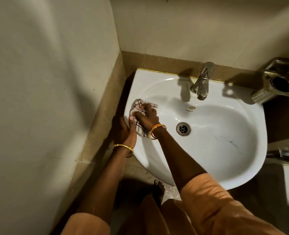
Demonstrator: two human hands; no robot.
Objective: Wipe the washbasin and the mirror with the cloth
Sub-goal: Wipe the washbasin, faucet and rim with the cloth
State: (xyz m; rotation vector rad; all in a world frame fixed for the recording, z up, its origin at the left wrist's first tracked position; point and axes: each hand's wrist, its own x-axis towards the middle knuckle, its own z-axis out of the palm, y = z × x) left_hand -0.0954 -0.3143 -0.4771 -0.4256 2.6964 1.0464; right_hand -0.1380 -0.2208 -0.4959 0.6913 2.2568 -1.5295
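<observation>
A white washbasin (pixel 225 150) hangs in a corner between two pale walls. On its left rim lies a white cloth with dark check lines (pixel 137 105). My right hand (pixel 148 117) presses down on the cloth, fingers closed over it. My left hand (pixel 126 131) grips the basin's left outer edge, thumb on the rim beside the cloth. Each wrist wears a gold bangle. No mirror is in view.
A steel tap (pixel 202 82) stands at the back of the basin, above the drain (pixel 183 129). A metal holder (pixel 274 83) juts from the wall at the right. A tiled wall (pixel 47 82) is close on the left. A bare foot (pixel 158 187) shows below the basin.
</observation>
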